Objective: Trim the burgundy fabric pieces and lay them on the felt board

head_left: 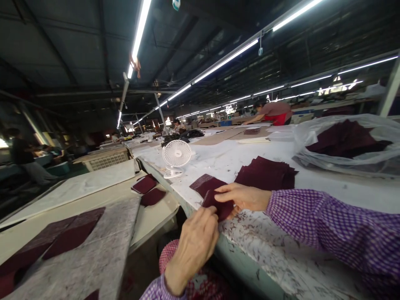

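Between my two hands, at the edge of the white-covered table point(265, 225), is a small dark maroon fabric piece point(222, 208). My left hand point(200, 235) pinches its near left edge with the fingers curled in. My right hand point(245, 196) grips the other side, thumb on top and fingers underneath. Just behind them another maroon piece point(208, 183) lies flat, its far end showing a greyish patterned strip. A fanned stack of maroon fabric pieces point(265, 173) rests beyond my right wrist.
A small white fan point(176, 154) stands at the table's left edge. A clear plastic bag point(340, 164) of maroon pieces sits at right. On the lower left, a grey board point(103, 246) carries more maroon cloth point(75, 233). A person in red point(278, 114) bends over the table farther back.
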Demonstrator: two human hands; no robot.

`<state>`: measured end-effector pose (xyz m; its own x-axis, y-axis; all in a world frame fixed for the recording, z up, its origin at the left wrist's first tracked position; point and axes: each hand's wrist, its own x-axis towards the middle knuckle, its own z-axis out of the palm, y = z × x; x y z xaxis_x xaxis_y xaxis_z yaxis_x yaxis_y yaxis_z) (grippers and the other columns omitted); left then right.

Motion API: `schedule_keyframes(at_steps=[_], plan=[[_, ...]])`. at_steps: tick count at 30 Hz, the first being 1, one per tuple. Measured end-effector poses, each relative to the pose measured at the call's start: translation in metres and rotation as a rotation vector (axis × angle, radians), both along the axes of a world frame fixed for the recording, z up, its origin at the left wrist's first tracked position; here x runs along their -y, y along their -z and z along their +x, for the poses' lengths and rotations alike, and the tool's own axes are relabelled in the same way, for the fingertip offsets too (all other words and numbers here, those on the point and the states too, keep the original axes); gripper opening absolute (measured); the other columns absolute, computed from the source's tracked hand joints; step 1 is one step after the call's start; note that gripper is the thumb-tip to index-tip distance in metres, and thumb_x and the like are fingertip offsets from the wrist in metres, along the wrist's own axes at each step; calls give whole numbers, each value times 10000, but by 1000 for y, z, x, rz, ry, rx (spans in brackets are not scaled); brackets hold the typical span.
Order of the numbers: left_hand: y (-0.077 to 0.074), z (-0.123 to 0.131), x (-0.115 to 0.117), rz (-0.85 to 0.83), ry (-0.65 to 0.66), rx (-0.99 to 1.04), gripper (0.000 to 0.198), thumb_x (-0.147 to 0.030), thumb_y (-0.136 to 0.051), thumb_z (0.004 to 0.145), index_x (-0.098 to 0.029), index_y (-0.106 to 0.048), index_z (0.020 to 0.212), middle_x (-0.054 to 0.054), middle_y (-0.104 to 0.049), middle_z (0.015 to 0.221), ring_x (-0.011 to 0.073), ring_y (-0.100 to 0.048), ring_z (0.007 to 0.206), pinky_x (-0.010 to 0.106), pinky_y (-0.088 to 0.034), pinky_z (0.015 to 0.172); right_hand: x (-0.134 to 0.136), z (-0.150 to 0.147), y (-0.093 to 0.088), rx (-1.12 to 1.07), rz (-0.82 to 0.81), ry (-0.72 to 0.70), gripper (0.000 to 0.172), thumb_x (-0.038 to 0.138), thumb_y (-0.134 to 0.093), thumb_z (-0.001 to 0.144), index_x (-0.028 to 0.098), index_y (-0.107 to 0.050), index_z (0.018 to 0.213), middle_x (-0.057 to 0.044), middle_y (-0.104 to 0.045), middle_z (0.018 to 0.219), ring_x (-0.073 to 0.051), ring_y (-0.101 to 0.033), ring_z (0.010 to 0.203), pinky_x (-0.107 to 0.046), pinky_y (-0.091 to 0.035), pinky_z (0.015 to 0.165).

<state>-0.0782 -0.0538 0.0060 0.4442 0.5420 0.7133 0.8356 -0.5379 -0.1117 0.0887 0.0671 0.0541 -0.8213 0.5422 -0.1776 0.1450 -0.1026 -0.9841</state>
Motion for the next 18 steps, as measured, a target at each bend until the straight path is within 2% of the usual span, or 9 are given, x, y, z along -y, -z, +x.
schedule_keyframes(at_steps=[3, 5, 8, 10, 13, 15, 18], plan=[[3, 5, 8, -110, 80, 129, 137, -152, -435, 880, -169, -545, 961, 86, -616, 1021, 189, -571, 910, 347, -478, 830, -1, 12, 6, 57, 179, 84, 397, 246, -728, 681, 126, -574, 1026, -75, -638, 979, -160, -614, 827, -264, -503, 708], [3, 2, -1, -137, 12, 339, 159, -222, -439, 895, -167, -555, 988, 92, -618, 1012, 199, -566, 937, 362, -475, 841, -2, 21, 7, 76, 222, 38, 361, 232, -719, 671, 116, -577, 983, -68, -643, 934, -158, -613, 814, -263, -492, 716], [5, -5, -31, -234, -140, 561, 270, -312, -433, 901, -160, -579, 1070, 103, -633, 1033, 225, -563, 986, 399, -466, 861, -2, 35, 5, 106, 219, 18, 324, 246, -707, 662, 108, -575, 924, -74, -640, 907, -158, -616, 763, -250, -481, 651], [8, -3, -54, -420, -143, 631, 304, -347, -458, 887, -159, -615, 1068, 99, -655, 1041, 227, -583, 980, 396, -464, 871, -2, 43, 5, 135, 209, 55, 303, 259, -697, 658, 116, -565, 890, -72, -634, 900, -151, -610, 728, -227, -459, 584], [11, 10, -80, -645, -87, 769, 235, -276, -528, 849, -164, -663, 1006, 67, -685, 995, 185, -623, 898, 322, -480, 835, -4, 55, 6, 209, 245, 69, 259, 270, -683, 656, 135, -537, 822, -37, -621, 819, -120, -570, 635, -202, -409, 503], [10, 22, -88, -644, -75, 753, 182, -203, -565, 817, -172, -685, 950, 44, -689, 932, 163, -625, 839, 285, -481, 794, -8, 63, 5, 296, 368, 50, 222, 290, -664, 672, 145, -513, 747, -6, -594, 718, -102, -525, 561, -198, -378, 468], [7, 38, -90, -529, -111, 491, 178, -135, -557, 805, -198, -706, 879, 27, -662, 853, 170, -594, 830, 287, -457, 770, -22, 72, 6, 460, 667, 87, 194, 322, -574, 749, 144, -522, 693, -2, -576, 631, -110, -518, 514, -211, -375, 462]])
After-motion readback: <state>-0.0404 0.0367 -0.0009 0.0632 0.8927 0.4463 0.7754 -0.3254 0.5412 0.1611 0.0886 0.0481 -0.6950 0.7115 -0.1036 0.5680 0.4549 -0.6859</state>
